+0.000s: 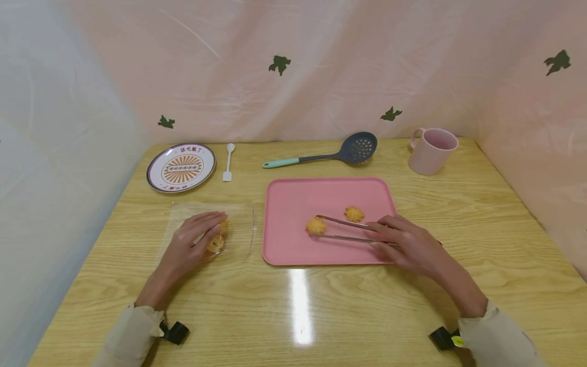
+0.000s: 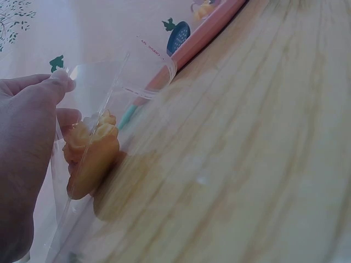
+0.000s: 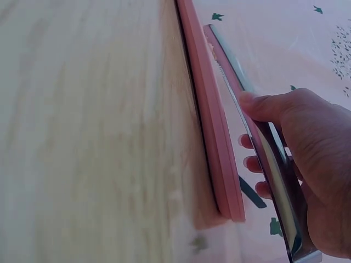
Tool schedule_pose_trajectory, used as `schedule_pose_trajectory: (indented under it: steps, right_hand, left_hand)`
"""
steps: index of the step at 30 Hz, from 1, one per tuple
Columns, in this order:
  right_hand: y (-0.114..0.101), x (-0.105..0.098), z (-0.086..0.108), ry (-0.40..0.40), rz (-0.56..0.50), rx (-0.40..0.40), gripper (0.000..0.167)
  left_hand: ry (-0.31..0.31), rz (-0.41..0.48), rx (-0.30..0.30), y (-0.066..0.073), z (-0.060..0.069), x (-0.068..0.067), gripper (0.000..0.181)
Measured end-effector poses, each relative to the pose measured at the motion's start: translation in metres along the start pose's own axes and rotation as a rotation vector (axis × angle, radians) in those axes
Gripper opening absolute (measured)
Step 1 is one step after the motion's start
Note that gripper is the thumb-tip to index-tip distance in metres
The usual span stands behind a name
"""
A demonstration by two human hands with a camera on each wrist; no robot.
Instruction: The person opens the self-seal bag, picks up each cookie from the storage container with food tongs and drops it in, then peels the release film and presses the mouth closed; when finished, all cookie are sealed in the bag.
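Observation:
My right hand [image 1: 410, 244] grips metal tongs [image 1: 346, 238] over a pink tray [image 1: 284, 193]. The tips of the tongs lie on either side of a golden flower-shaped cookie [image 1: 316, 225]; whether both touch it I cannot tell. A second cookie [image 1: 354, 214] lies just behind the tongs on the tray. To the left, my left hand [image 1: 192, 239] pinches a clear plastic bag [image 2: 101, 82] by its edge, seen in the left wrist view. Cookies [image 2: 93, 153] sit inside that bag, close to my fingers. The right wrist view shows the tongs' handle [image 3: 279, 186] within my grasp.
Behind the bag lie a patterned plate [image 1: 181, 168] and a small white spoon [image 1: 228, 162]. A slotted skimmer [image 1: 321, 155] with a mint handle lies behind the tray. At the back right stands a pink mug [image 1: 432, 151]. Cloth walls [image 1: 321, 92] border the wooden table [image 1: 247, 311].

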State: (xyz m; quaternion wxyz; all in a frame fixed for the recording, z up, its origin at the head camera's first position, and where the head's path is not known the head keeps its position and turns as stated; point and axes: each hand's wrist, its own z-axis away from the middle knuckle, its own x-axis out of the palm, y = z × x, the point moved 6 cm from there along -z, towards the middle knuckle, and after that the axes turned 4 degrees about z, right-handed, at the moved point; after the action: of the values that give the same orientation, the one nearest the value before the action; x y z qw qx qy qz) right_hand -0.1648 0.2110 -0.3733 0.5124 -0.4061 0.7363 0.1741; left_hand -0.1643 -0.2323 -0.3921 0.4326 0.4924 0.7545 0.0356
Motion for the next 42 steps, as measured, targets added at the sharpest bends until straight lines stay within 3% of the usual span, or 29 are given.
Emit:
schedule_pose_trajectory:
  steps: [22, 34, 42]
  right_hand:
    - [-0.014, 0.025, -0.041, 0.017, -0.079, -0.064, 0.036]
    - [-0.026, 0.036, -0.064, -0.048, -0.110, -0.037, 0.036]
    - [-0.034, 0.045, -0.077, -0.046, -0.093, -0.068, 0.035]
  left_hand:
    - [0.008, 0.012, 0.015, 0.001, 0.000, 0.000, 0.027]
    - [0.013, 0.013, 0.021, 0.001, -0.001, 0.000, 0.030]
    - [0.003, 0.008, 0.001, 0.001, -0.001, -0.001, 0.028]
